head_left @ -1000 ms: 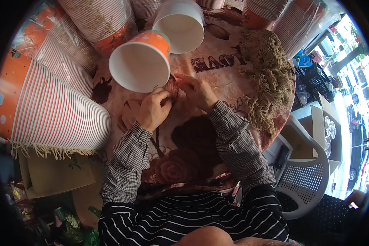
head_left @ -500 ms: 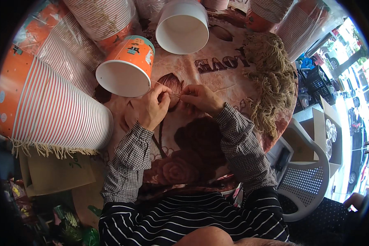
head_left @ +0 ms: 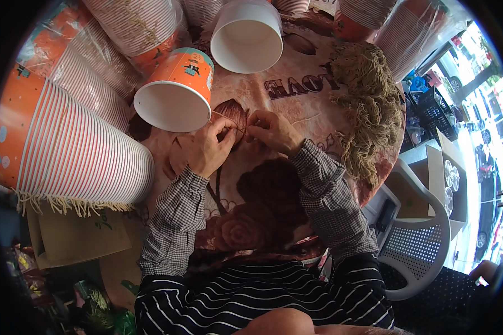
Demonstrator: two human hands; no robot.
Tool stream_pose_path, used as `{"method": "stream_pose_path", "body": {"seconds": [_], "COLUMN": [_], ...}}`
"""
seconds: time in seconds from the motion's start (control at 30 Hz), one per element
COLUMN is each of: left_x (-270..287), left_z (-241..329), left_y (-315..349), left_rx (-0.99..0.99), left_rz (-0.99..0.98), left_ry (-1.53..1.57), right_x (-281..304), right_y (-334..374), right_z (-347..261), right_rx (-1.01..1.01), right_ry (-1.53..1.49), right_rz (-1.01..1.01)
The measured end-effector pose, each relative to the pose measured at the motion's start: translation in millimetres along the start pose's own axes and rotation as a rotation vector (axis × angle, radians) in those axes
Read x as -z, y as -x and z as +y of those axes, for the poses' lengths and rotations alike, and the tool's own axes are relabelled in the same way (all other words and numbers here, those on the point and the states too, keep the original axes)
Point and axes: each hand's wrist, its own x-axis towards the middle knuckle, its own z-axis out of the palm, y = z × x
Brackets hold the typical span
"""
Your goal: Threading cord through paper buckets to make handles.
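From where I stood, a person sat with black-and-white striped cloth over the lap, a pale plastic chair to the right. Both forearms, in checked sleeves, reached over a round table spread with a reddish floral tablecloth. The left hand was pinched, thumb against fingertips, on a thin pale strand that ran toward the rim of an orange paper bucket. The right hand, just beside it, also had its fingertips drawn together; I could not tell whether the strand lay between them. The bucket was tipped just beyond the left hand, its white mouth facing the person. A long nested stack of buckets leaned at the left; a heap of tan strings lay right. Farther back, a second bucket showed its white inside, before plastic-wrapped stacks.
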Motion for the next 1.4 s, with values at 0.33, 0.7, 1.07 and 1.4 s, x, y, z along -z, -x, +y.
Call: {"method": "stream_pose_path", "body": {"seconds": [0.33, 0.7, 1.07, 1.4], "left_x": [-6, -9, -5, -32], "left_z": [-10, -14, 17, 27], "left_y": [4, 3, 0, 19], "left_rx": [0.095, 0.02, -0.24, 0.688], "left_rz": [-0.043, 0.0, 0.242, 0.007], "left_ry": [0.115, 0.09, -0.15, 1.168], "right_x": [-1, -2, 9, -6], "right_y": [2, 2, 9, 19], "right_z": [1, -3, -16, -30], "right_rx": [-0.016, 0.0, -0.042, 0.108], "right_ry": [0.029, 0.045, 0.078, 0.046], "right_rz": [-0.091, -0.06, 0.066, 0.147]}}
